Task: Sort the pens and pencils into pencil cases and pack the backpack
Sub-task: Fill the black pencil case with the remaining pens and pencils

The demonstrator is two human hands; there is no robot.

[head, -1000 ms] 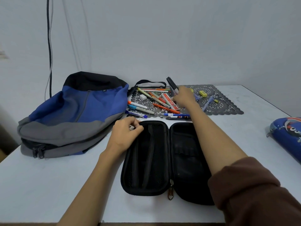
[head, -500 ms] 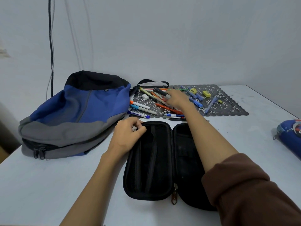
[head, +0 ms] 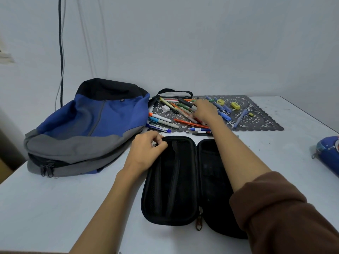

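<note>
- My left hand point(head: 146, 151) rests at the far left corner of the black pencil case point(head: 174, 180), fingers curled, with the thumb lying across the rim and pinching it.
- The case lies unzipped and spread flat in front of me on the table point(head: 55, 208). Both halves face up, and the zip pull hangs at the near edge.
- My right hand point(head: 203, 110) reaches past the case and sits on the heap of pens and pencils point(head: 176, 114) on the dark lace mat point(head: 256, 121).
- Its fingers bend down into the heap, with the tips against the end of a black marker point(head: 185, 103). I cannot tell whether they actually grip it or only touch it.
- More pens lie along the mat's near edge, just beyond the case.
- A white eraser point(head: 166, 107), a yellow sharpener point(head: 220, 102) and a yellow eraser point(head: 235, 105) also lie on the mat.
- The blue and grey backpack point(head: 91, 125) lies slumped on its side to the left, touching the mat's left end.
- A blue pencil case point(head: 328, 153) lies at the table's right edge, well apart from the rest.
</note>
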